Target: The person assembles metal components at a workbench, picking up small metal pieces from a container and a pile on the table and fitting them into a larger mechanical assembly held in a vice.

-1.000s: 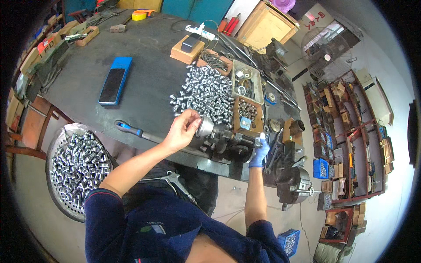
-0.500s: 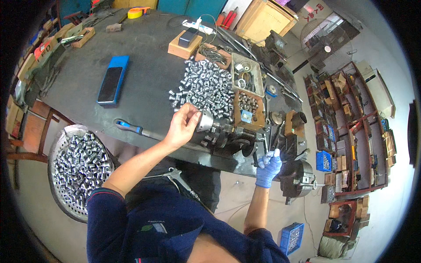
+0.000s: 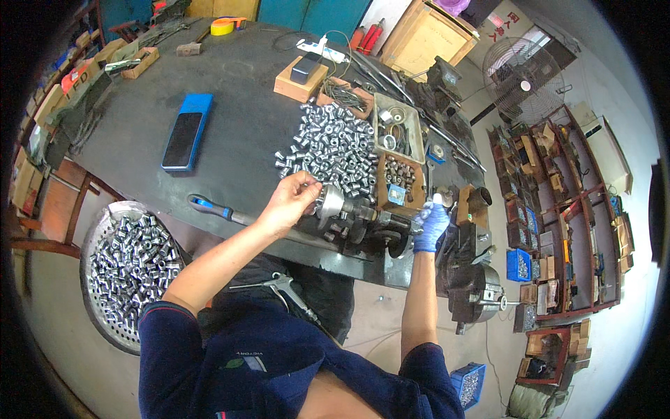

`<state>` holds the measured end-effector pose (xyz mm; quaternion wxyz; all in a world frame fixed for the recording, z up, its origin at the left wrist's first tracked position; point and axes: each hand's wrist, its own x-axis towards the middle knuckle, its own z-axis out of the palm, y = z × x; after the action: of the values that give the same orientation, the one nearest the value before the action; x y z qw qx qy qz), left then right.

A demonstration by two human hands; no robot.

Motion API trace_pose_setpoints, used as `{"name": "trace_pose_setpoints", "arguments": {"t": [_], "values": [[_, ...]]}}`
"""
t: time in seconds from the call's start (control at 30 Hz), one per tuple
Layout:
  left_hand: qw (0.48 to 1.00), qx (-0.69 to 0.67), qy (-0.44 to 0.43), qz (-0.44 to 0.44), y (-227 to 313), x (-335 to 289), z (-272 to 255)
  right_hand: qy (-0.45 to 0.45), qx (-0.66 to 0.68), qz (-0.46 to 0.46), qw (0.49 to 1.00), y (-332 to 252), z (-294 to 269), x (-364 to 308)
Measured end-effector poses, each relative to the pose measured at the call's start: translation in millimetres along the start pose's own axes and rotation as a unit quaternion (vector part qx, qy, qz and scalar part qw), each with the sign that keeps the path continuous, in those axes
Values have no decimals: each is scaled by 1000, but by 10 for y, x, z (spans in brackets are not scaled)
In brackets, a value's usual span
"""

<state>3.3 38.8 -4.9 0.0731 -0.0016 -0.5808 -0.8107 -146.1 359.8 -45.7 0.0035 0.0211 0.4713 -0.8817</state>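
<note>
My bare left hand is at the near edge of the bench, thumb and fingertips pinched together beside the round metal chuck of a small bench machine. Whatever is in the pinch is hidden or too small to name. My right hand, in a blue glove, is closed at the right end of this machine, near its dark handwheel; its fingers hide what they grip, if anything. Just beyond the chuck lies a heap of short shiny metal sleeves.
A perforated metal bowl of similar sleeves stands at lower left. On the bench lie a blue-cased phone, a blue-handled tool and a small parts box. A bench vise is at right; an air gun hangs below.
My right hand has moved up and away from me, from below the bench edge to the machine's right end. My left hand stays by the chuck, and the whole view has shifted slightly.
</note>
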Motion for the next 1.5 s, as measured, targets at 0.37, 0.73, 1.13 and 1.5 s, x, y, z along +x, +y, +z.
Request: {"name": "trace_pose_setpoints", "arguments": {"t": [0.37,0.73,1.13,1.5], "values": [[987,143,49,51,12,-64,12,11,9,-182,983,-349,520,-563],[989,142,37,-22,105,-12,54,-38,61,-175,982,-451,382,-819],[986,137,91,39,26,-93,118,-55,119,-75,989,-481,292,-596],[995,55,86,-11,25,4,146,77,55,-125,988,-542,556,-810]]}}
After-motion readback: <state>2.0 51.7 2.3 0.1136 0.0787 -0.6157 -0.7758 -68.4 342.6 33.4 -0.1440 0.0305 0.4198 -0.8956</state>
